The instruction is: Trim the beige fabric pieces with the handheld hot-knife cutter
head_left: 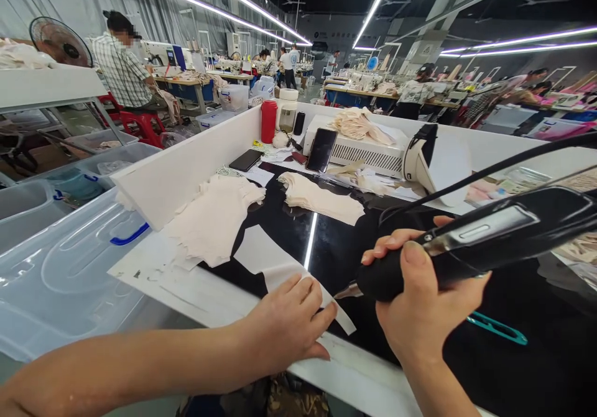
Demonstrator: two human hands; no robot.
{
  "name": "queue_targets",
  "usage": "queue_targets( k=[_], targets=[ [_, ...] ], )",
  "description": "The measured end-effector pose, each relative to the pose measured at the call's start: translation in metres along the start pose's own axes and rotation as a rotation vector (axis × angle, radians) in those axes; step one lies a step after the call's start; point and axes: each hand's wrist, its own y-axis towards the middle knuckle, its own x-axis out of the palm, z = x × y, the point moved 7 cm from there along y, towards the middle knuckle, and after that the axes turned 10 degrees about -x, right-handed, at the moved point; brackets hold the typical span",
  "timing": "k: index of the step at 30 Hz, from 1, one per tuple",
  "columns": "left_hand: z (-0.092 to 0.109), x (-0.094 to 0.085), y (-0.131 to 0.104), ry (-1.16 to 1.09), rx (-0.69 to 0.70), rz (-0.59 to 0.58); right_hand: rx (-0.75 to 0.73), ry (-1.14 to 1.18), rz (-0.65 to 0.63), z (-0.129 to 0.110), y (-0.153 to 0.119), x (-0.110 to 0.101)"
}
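My right hand (422, 299) is wrapped round a black corded hand tool (480, 237) with a silver panel. Its narrow metal tip (349, 291) points left and meets, or nearly meets, the edge of a white fabric piece (265, 255). My left hand (291, 320) presses on that fabric with bent fingers, the thumb apart from them by the table's front edge. The fabric lies on a glossy black work surface (340, 249). Beyond it are a stack of cream fabric pieces (219, 215) and a second, narrower stack (321, 198).
A teal slotted tool (499, 328) lies right of my right hand. At the back are a propped phone (321, 150), a flat phone (246, 160), a red cup (268, 122) and a white vented box (359, 153). Plastic bins (84, 268) stand left. Co-workers sit farther off.
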Motion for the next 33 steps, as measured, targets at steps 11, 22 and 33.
queue_targets(
  k=[11,22,33],
  targets=[
    [0.001,0.005,0.001,-0.018,0.004,-0.019,-0.005,0.018,-0.019,0.002,0.0,0.009],
    [-0.015,-0.001,-0.001,-0.156,0.054,-0.008,0.018,-0.006,-0.033,0.011,-0.006,0.009],
    [-0.025,-0.017,-0.012,-0.234,-0.057,-0.033,-0.001,-0.065,0.001,-0.001,-0.016,0.004]
  ],
)
